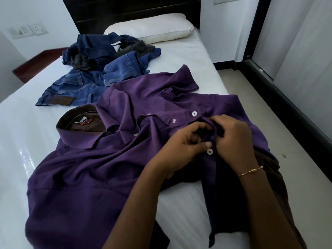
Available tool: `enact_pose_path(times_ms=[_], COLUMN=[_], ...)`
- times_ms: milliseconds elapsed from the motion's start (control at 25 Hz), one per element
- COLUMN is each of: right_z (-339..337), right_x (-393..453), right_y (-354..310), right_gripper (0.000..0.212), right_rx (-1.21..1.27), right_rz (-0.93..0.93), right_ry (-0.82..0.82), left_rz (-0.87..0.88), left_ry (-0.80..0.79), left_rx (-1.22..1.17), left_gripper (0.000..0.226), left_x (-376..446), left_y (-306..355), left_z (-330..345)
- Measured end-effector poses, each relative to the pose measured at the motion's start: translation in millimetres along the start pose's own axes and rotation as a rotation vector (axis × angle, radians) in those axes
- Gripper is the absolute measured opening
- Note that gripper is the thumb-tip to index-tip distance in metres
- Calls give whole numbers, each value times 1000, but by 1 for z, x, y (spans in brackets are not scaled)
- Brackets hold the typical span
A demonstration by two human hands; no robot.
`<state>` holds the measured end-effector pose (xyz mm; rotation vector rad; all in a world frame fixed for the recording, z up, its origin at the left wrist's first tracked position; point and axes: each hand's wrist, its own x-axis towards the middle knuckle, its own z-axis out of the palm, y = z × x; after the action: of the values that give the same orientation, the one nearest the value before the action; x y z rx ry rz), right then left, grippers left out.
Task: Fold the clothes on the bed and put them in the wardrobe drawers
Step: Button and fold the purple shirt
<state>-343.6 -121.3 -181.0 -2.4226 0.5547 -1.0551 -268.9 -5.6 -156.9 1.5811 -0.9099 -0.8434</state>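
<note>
A purple button-up shirt with white buttons and a brown inner collar lies spread on the white bed, collar to the left. Both hands work at its button strip in the middle right. My left hand pinches one edge of the strip just above a white button. My right hand, with a thin gold bracelet on the wrist, pinches the other edge from the right. Behind the shirt lies a heap of blue jeans and dark clothes.
A white pillow rests against the dark headboard at the far end. The bed's right edge drops to a tiled floor, with a dark-framed sliding door along the right wall. A reddish-brown piece of furniture stands left of the bed.
</note>
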Motion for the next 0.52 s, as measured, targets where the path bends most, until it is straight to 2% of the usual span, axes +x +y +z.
enact_pose_path(times_ms=[120,160,200,280,400,520], right_z=[-5,-9,-12,-19,-22,-18], right_x=[2,3,3,3,2,2], right_y=[-4,-6,-8,-14,-22,-26], right_gripper=[8,5,5,2,5,5], right_rx=[166,239,298,376,432,568], right_rz=[150,202,238,238,195,311], right_ry=[60,62,62,56,4,-63], left_rz=[-10,8,41,147,215,173], left_ry=[448,576,639,636,482,408], left_rx=[-10,82,197,271,29,-158], left_gripper=[32,33,34,37,20,10], left_x=[9,10,9,9,7,5], left_y=[-11,-14,-14,-12,-3,-1], left_z=[-11,-14,-16,-14,-6,-4])
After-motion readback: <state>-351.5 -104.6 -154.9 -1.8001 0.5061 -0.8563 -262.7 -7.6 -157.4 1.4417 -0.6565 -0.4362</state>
